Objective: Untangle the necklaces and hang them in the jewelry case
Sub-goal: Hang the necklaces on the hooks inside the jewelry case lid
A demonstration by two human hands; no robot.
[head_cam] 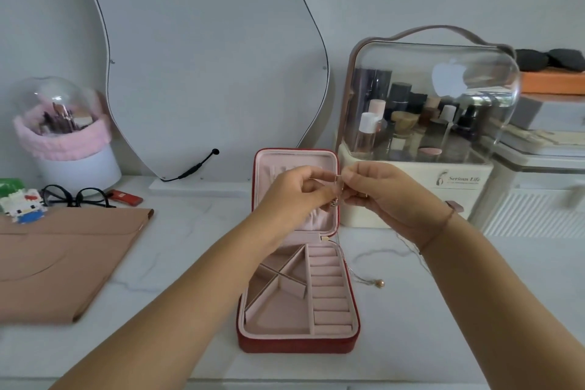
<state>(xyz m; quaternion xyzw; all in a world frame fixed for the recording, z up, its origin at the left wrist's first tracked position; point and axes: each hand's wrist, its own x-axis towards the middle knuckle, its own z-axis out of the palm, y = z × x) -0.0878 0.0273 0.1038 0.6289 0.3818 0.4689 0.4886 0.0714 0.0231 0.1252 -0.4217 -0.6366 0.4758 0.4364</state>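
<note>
A white, marble-veined surface [443, 310] runs along a pale wall, and a wavy-edged mirror [205, 57] leans at the back with a black cable [196, 165] at its foot. In the middle lies a red jewelry case [297, 346], open. Its base is flat on the surface, and the pink lining is split into crossed dividers on the left and a column of ring rolls on the right. The lid stands upright behind.

Both arms reach forward in front of that lid. The left hand [294, 190] and the right hand [386, 196] are raised close together above the case's hinge, almost touching. The thumb and forefinger of each hand are clamped on the fine necklaces [337, 199], which are bunched in a small tangle between the two hands. From there thin strands drop past the right edge of the case and trail onto the surface. They end in a small round bead [380, 283] resting just beside the base. How many chains there are is too fine to tell. A thin bracelet [438, 231] circles the right wrist.

To the right stands a cosmetics box [427, 98] with a clear domed cover, a handle on top and bottles inside. On the left there is a brush holder [63, 139] with a fluffy pink band under a clear dome. In front of it lie black glasses [76, 196], a red lighter [125, 197] and a small block figure [22, 206]. A tan pouch [63, 256] lies flat nearer the edge.
</note>
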